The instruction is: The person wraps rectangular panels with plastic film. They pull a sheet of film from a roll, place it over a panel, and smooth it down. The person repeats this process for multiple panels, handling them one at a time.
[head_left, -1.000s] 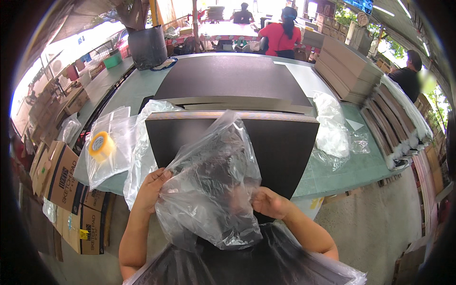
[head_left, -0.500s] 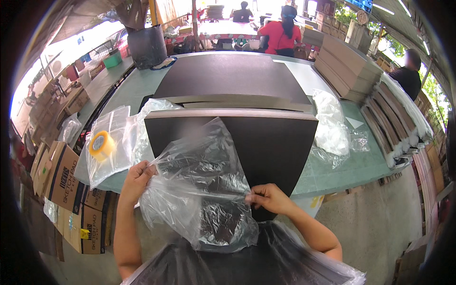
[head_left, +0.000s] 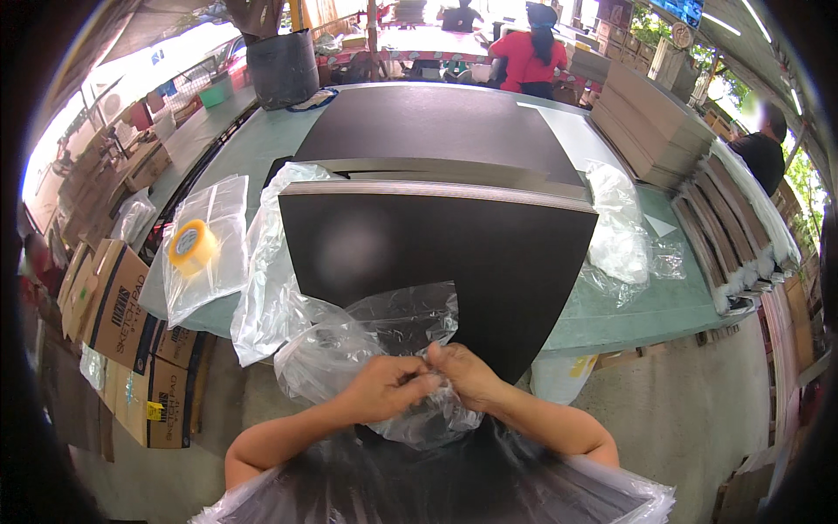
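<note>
My left hand (head_left: 388, 387) and my right hand (head_left: 466, 375) are together in front of my body, fingers closed on a clear plastic bag (head_left: 336, 345). The bag is crumpled, its loose part spreading up and left of my hands. Behind it a stack of black boards (head_left: 436, 262) leans upright against the table edge, its pale layered edge on top. More black boards (head_left: 436, 131) lie flat on the table beyond. Clear plastic covers my lap (head_left: 419, 480) over something dark.
On the green table (head_left: 559, 327), a yellow tape roll (head_left: 193, 248) rests on flat clear bags (head_left: 209, 288). Crumpled plastic (head_left: 618, 227) and stacked grey boards (head_left: 650, 113) are at right. Cardboard boxes (head_left: 127, 306) stand at lower left. A person in red (head_left: 530, 61) sits at the back.
My left hand has moved right to meet my right hand. The bag, spread between them before, has dropped lower and bunched up. The view has shifted slightly.
</note>
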Available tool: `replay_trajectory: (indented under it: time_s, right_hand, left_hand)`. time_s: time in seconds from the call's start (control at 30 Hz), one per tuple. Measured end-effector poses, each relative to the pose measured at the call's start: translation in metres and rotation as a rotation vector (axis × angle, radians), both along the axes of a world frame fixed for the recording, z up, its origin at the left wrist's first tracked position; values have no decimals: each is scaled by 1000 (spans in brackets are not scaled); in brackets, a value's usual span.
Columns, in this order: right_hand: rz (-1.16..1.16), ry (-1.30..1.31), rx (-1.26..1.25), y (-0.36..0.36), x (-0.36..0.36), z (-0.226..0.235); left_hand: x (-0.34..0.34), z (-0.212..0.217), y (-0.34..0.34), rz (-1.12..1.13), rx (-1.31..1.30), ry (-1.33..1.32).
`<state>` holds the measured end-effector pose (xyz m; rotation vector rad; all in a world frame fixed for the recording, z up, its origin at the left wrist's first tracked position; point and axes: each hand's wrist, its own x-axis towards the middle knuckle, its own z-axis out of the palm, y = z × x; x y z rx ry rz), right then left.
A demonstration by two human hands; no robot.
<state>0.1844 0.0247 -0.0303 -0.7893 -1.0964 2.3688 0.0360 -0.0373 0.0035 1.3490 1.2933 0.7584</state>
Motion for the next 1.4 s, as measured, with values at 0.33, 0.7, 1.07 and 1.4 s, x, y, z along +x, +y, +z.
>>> replay_trajectory:
  time_s: [0.33, 0.7, 1.07, 1.4]
  right_hand:
    - [163, 21, 636, 13, 40, 42]
    - [-102, 222, 318, 30, 46, 61]
    - [781, 361, 310, 9, 64, 69]
    - [642, -1440, 1448, 36, 113, 69]
  left_hand:
    - [-43, 59, 1, 456, 905, 206]
    - [-7, 15, 4, -151, 649, 222]
    - [-37, 30, 6, -679, 21, -361]
    - [-90, -1, -14, -529, 407, 1061]
